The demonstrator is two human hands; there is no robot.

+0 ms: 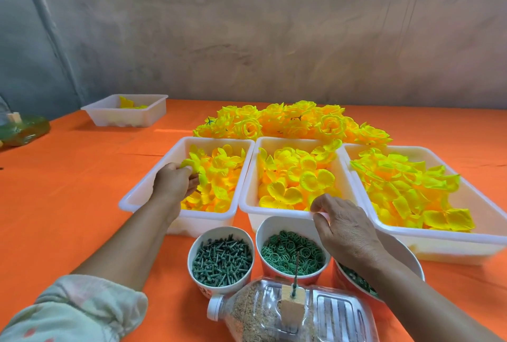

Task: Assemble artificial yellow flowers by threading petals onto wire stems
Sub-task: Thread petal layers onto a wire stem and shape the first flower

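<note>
1. Clear bottle (274, 314), nearest, lying on its side on the orange counter (68, 177) and filled with tan grain. A small wooden block sits on it. A thin wire stem (296, 270) stands upright from the block, bare.
2. Three round bowls just behind: green pegs (220, 259), green rings (290, 255), and a third bowl (406, 256) mostly hidden under the right forearm.
3. Right hand (345, 229): grip closed, fingers curled over the near rim of the middle tray (274, 212). It holds no petal.
4. Left hand (175, 182): grip pinched on one yellow petal (189, 164), lifted at the left side of the left tray (142, 193).
5. Petal stock: loose in the left, middle and right tray (439, 237). Judged thin fabric, very light, soft and easily creased, and likely to cling in layers. Best taken by an outer edge with the fingertips, one piece at a time, leaving the centre free for the wire.
6. Finished yellow flowers (290, 122), heaped beyond the trays.
7. Far tray (126, 113), well apart at the back left, with a few yellow pieces inside.
</note>
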